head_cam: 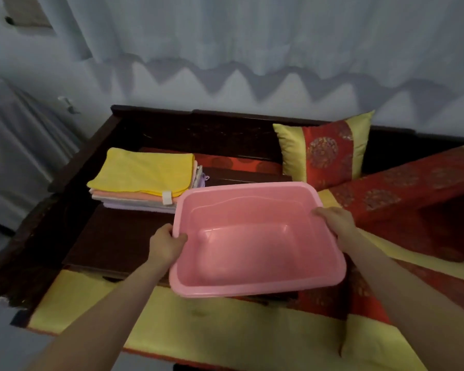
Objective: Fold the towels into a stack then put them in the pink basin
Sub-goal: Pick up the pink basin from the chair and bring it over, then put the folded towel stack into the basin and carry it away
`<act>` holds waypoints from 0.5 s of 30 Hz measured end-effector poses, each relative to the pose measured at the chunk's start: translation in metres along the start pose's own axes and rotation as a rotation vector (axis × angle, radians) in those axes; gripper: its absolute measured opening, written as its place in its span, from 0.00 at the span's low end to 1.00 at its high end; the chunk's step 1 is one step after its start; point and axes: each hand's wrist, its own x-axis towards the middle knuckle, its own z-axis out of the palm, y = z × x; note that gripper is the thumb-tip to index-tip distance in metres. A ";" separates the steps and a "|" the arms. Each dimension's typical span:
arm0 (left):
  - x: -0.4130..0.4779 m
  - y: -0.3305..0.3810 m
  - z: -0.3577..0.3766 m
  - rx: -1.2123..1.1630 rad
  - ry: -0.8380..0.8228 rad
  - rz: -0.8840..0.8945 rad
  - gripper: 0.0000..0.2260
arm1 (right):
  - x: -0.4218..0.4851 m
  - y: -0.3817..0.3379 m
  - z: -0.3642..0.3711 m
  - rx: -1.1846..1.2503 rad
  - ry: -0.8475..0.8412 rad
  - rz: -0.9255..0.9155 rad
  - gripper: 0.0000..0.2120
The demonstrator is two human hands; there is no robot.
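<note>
A pink rectangular basin (252, 286) is in the middle of the view, tilted a little, with nothing inside it. My left hand (165, 243) grips its left rim with the thumb curled over the edge. My right hand (335, 220) grips the right rim near the far corner. To the left of the basin and behind it lies a stack of folded towels (142, 178) on a dark wooden surface (113, 236). A yellow towel is on top, with peach, white and lilac ones under it. The basin's far left corner overlaps the stack's right edge in the view.
A yellow and red patterned cushion (324, 148) leans at the back right. Red and yellow cushioned seating (225, 330) runs along the front and right. A dark wooden rail (198, 116) borders the back and left. White curtains (225, 36) hang behind.
</note>
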 end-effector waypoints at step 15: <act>0.081 0.005 -0.006 -0.030 -0.196 0.198 0.13 | 0.001 0.009 0.022 -0.140 0.237 -0.043 0.11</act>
